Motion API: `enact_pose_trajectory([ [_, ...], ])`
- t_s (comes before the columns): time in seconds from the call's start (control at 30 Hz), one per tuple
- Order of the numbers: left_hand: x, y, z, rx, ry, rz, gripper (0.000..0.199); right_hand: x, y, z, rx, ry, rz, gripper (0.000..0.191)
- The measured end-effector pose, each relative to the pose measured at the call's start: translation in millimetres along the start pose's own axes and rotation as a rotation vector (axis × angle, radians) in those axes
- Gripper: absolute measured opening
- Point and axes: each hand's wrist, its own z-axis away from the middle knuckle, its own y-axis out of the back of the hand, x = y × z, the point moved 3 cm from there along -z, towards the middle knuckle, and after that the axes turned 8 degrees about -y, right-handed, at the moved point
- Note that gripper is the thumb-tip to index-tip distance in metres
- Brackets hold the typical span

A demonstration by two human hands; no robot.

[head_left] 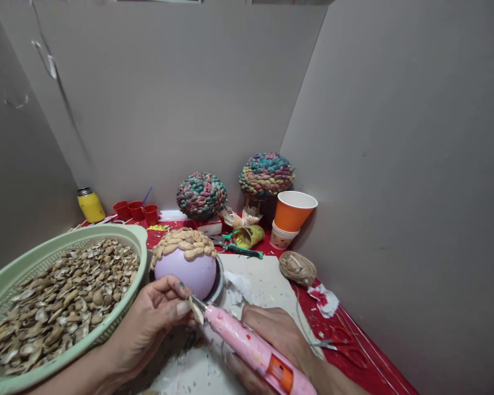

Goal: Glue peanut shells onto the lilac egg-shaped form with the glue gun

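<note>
Between the thumb and fingers of my left hand [164, 307] is a peanut shell piece [197, 311], its hollow side partly visible. My right hand [275, 334] is wrapped round a pink glue gun [247, 343], whose metal nozzle touches or nearly touches the shell. Just behind my left hand, a lilac balloon [185, 271] rests in a dark round bowl [219, 280]. Peanut shells [185, 242] cover the balloon's top in rows, while its lower part is bare. A green basket [142, 241] full of loose shells [78, 296] stands at the left.
Two coloured shell domes [201, 196] [267, 175] stand at the back. An orange cup [294, 213], twine [297, 267], pliers [242, 251] and red scissors [346, 346] lie to the right. Red cups [135, 210] and a yellow bottle [91, 206] stand back left.
</note>
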Motion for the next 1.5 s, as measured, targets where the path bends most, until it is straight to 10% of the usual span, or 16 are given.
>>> enact_pose_trajectory([
  [1.5,17,-4.7,0,0.115,-0.160,-0.112,0.024,2,-6,2,0.068,0.049,0.018,0.021],
])
